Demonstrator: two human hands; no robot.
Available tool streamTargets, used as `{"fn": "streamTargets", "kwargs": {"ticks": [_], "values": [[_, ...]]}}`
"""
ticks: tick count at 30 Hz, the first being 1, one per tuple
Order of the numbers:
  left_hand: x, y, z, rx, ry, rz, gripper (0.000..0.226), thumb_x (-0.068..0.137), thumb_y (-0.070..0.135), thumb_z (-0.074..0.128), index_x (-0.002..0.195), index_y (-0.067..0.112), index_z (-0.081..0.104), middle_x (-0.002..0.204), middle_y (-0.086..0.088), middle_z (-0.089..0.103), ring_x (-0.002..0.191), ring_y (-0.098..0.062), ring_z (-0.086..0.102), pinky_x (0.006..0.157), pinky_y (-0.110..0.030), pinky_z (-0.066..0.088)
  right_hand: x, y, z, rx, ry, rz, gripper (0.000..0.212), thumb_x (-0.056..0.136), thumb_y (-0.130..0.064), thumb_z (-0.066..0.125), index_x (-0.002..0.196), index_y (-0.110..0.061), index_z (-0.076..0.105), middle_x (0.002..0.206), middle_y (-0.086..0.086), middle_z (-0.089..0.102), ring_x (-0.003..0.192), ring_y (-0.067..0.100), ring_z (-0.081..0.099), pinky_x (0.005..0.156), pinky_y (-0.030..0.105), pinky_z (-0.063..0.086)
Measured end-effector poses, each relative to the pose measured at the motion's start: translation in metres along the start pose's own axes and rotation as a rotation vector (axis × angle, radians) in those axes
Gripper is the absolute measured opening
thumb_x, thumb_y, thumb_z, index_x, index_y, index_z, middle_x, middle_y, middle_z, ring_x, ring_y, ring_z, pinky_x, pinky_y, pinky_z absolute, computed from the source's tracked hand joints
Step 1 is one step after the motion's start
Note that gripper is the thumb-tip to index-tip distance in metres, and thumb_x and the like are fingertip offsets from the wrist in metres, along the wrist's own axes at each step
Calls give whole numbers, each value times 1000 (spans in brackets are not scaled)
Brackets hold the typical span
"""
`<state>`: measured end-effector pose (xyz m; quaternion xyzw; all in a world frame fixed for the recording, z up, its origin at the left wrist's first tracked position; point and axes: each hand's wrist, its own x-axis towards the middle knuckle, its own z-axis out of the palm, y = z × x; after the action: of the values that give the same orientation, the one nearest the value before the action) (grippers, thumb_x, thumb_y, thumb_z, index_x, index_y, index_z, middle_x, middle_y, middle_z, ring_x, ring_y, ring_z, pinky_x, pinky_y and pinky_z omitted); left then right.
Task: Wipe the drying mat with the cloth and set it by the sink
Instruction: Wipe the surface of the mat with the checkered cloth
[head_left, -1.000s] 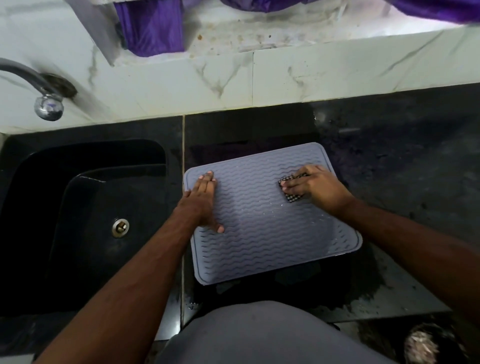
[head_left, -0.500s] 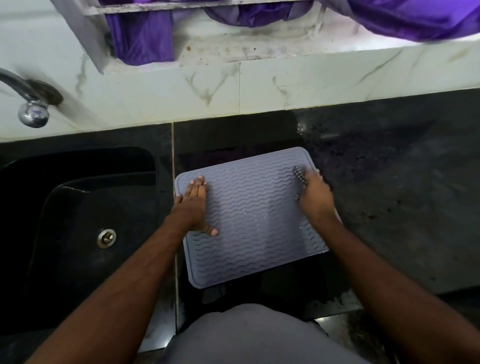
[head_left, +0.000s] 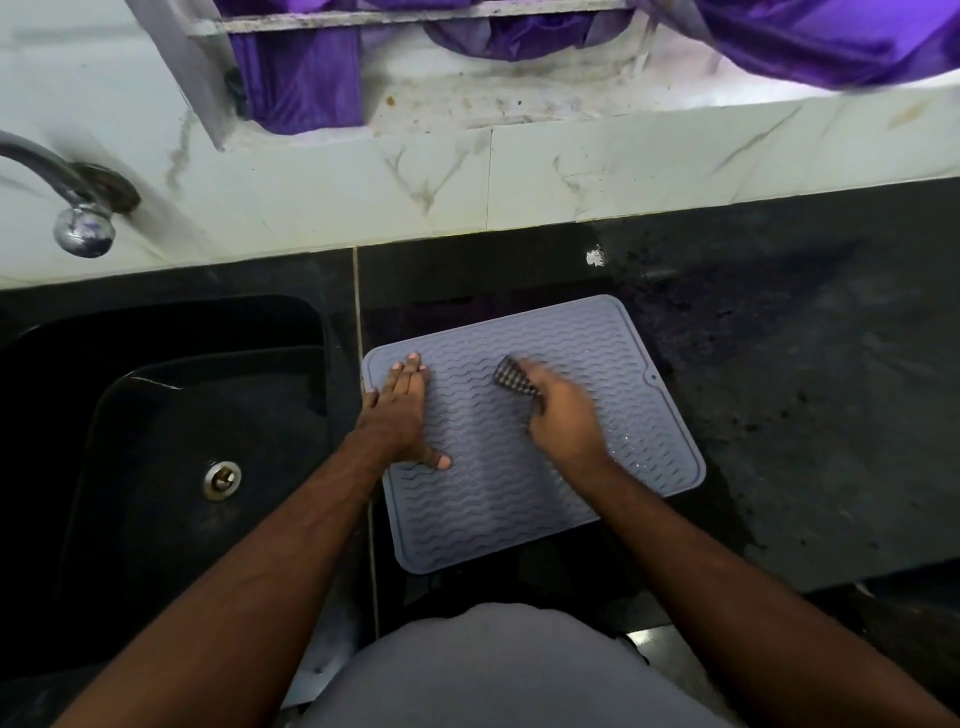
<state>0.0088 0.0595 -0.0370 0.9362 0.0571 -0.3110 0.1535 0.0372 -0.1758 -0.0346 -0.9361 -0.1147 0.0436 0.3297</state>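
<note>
A grey drying mat (head_left: 613, 415) with a wavy ribbed surface lies flat on the dark counter, just right of the sink. My left hand (head_left: 400, 415) presses flat on the mat's left edge, fingers straight. My right hand (head_left: 563, 421) is on the mat's middle and grips a small dark checked cloth (head_left: 511, 379), which sticks out past the fingers and touches the mat. The right hand is motion-blurred. Fine water drops glisten on the mat near my right wrist.
The black sink (head_left: 171, 467) with its drain (head_left: 222, 480) lies left of the mat, a chrome tap (head_left: 78, 218) above it. A white marble backsplash (head_left: 571, 171) runs behind the dark counter (head_left: 831, 389). Purple fabric (head_left: 296, 78) hangs above the ledge.
My right hand has swept the cloth from the mat's right edge back to its middle. The left hand has stayed pressed on the left edge. The camera has tilted slightly.
</note>
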Motion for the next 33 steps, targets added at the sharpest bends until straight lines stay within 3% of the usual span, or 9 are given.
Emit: {"fn": "streamTargets", "kwargs": {"ticks": [4, 7, 10, 12, 20, 23, 25, 29, 33], "values": [[1, 2, 0, -13, -3, 2, 150, 64, 53, 90, 160, 15, -19, 165, -1, -31, 152, -20, -29, 123, -52, -11, 17, 24, -41, -132, 250, 112, 63, 90, 4, 56, 145, -27, 50, 151, -6, 49, 143, 19, 38, 119, 47, 32], [1, -1, 3, -46, 11, 22, 151, 63, 54, 90, 160, 15, -19, 166, -1, -30, 151, -20, -29, 120, -48, -14, 15, 49, -36, -280, 186, 205, 64, 89, 2, 56, 144, -31, 51, 153, -4, 46, 142, 23, 37, 118, 46, 29], [2, -3, 3, -60, -3, 34, 151, 63, 55, 90, 159, 16, -21, 165, -1, -32, 151, -19, -30, 120, -49, -15, -1, 46, -6, -329, 153, 219, 69, 88, 3, 54, 150, -26, 43, 158, 4, 40, 148, 23, 30, 125, 40, 10], [3, -5, 1, -58, -12, 42, 151, 63, 55, 90, 159, 16, -20, 164, -1, -33, 151, -20, -31, 120, -50, -16, -10, 26, 11, -329, 169, 211, 71, 88, 1, 52, 153, -24, 38, 159, 5, 38, 150, 21, 28, 123, 36, 5], [5, -5, -2, -12, -60, 54, 151, 64, 64, 86, 158, 17, -22, 161, 2, -39, 149, -17, -35, 122, -49, -15, -44, -45, 67, -179, -3, -21, 68, 83, -7, 57, 149, -18, 47, 155, 9, 45, 147, 24, 36, 124, 40, 19], [4, -10, 0, -66, -19, 94, 149, 64, 63, 86, 160, 18, -18, 163, 2, -35, 150, -16, -32, 123, -48, -14, -37, -40, 53, -32, -112, -61, 69, 81, -2, 58, 147, -23, 50, 142, 7, 59, 132, 25, 54, 116, 37, 37], [-1, -19, 5, -118, 62, 165, 143, 66, 64, 85, 162, 21, -12, 167, 3, -27, 153, -15, -26, 125, -51, -10, -27, -38, 33, 44, -98, -11, 66, 85, -3, 56, 145, -29, 50, 134, 3, 65, 120, 23, 62, 106, 37, 48], [-33, -38, 24, -232, 222, 305, 130, 68, 72, 78, 164, 27, 2, 171, 6, -1, 156, -12, -10, 127, -48, -3, -6, -34, 3, 86, 86, 5, 59, 86, 4, 59, 140, -19, 57, 138, 0, 63, 126, 15, 58, 113, 30, 41], [-64, -54, 48, -165, 281, 250, 132, 63, 81, 73, 164, 26, 7, 171, 6, 3, 155, -6, -5, 124, -40, -7, -1, -36, 31, -97, -113, -102, 64, 87, 1, 59, 147, -16, 49, 153, 3, 48, 144, 18, 41, 122, 36, 27]]}}
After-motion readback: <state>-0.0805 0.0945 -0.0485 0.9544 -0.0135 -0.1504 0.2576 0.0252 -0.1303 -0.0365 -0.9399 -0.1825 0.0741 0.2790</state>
